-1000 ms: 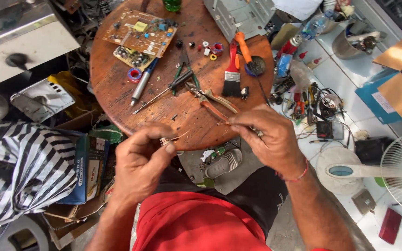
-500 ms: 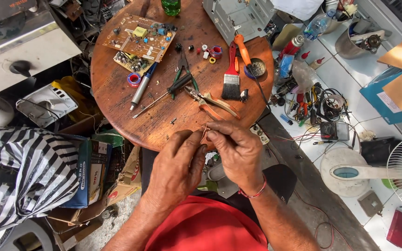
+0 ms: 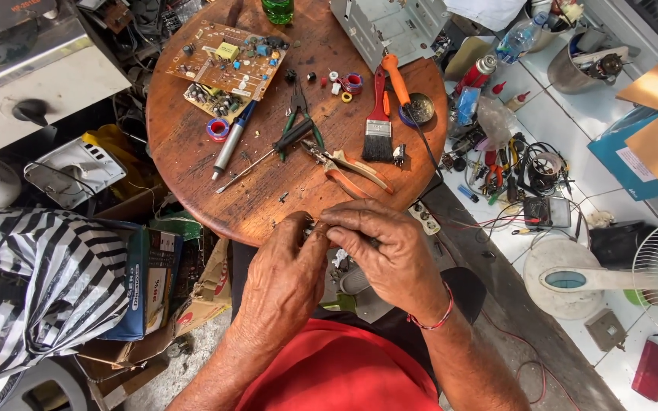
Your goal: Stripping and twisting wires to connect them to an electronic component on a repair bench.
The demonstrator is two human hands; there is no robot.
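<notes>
A small metal part point(image 3: 311, 227) sits pinched between the fingertips of both hands, just over the near edge of the round wooden counter point(image 3: 192, 164). The left hand point(image 3: 283, 281) and right hand point(image 3: 382, 255) press together around it, fingers clenched on it; a second ago they were spread apart, and half a second ago they had already met. What the part is cannot be told. On the counter lie one pair of orange-handled pliers point(image 3: 352, 171), one paintbrush point(image 3: 378, 125), one grey pen-shaped tool point(image 3: 231, 141) and two circuit boards, a large circuit board point(image 3: 222, 61) above a small circuit board point(image 3: 207, 100).
</notes>
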